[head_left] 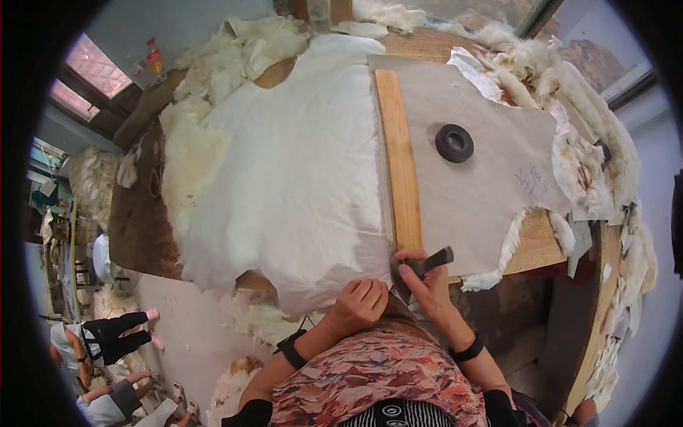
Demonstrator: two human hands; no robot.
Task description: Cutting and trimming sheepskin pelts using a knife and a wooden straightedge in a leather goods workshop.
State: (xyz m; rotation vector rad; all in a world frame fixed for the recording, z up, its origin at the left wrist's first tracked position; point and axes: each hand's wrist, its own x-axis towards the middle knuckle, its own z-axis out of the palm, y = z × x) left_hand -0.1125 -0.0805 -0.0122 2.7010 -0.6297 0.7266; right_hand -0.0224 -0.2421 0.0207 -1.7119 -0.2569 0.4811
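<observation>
A large white sheepskin (299, 171) lies spread over the table. At its near right corner, my left hand (358, 307) is closed with curled fingers, pinching the edge. Just to the right, my right hand (428, 290) grips a dark metal tool (435, 262) with a stubby end pointing right and a flat, blade-like part down by the skin's edge. Its exact kind is hard to make out. A long wooden strip (400, 156) runs along the sheepskin's right edge, its near end beside my right fingers. Right of the strip lies a flat greyish skin (491, 206) with dark handwriting.
A round black ring-shaped weight (454, 143) rests on the greyish skin. Fleece scraps (245, 57) heap along the table's far and right edges. A bottle (154, 58) stands at the far left. Other people (92, 341) are at the lower left.
</observation>
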